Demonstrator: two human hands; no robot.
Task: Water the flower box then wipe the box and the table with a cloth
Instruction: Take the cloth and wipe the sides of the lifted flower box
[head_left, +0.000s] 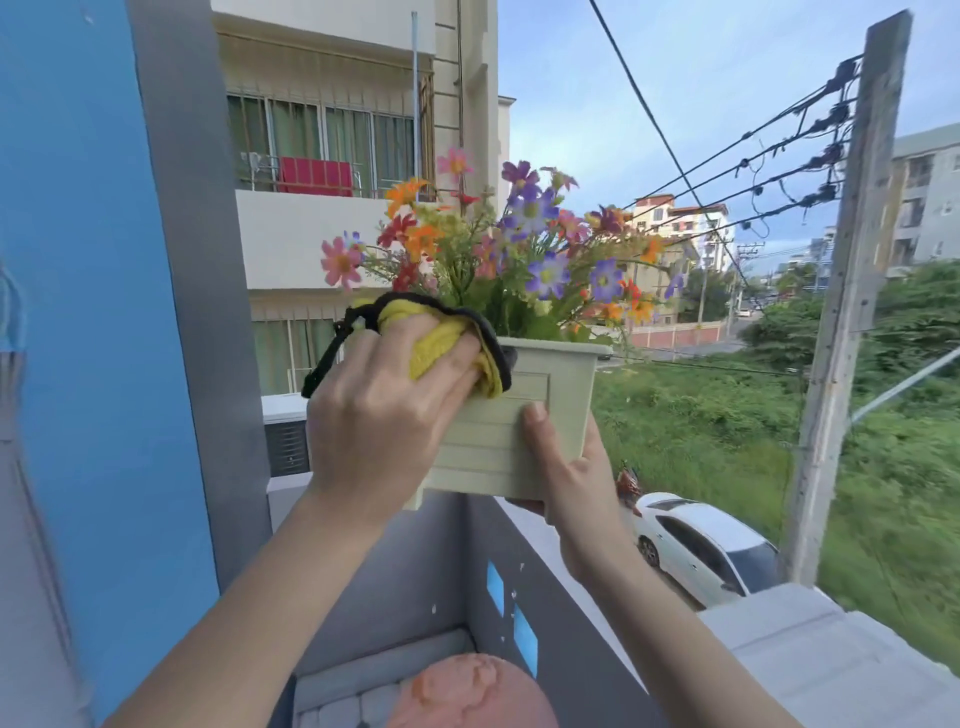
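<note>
A pale green plastic flower box full of colourful flowers is held up in the air above a balcony wall. My right hand grips its lower right corner, thumb on the front face. My left hand presses a yellow cloth with a black edge against the box's upper left front and rim. The left part of the box is hidden behind that hand.
A grey balcony wall runs below the box, with a blue wall at left. A terracotta pot sits low in view. Beyond the wall are a white car, a wooden pole, cables and buildings.
</note>
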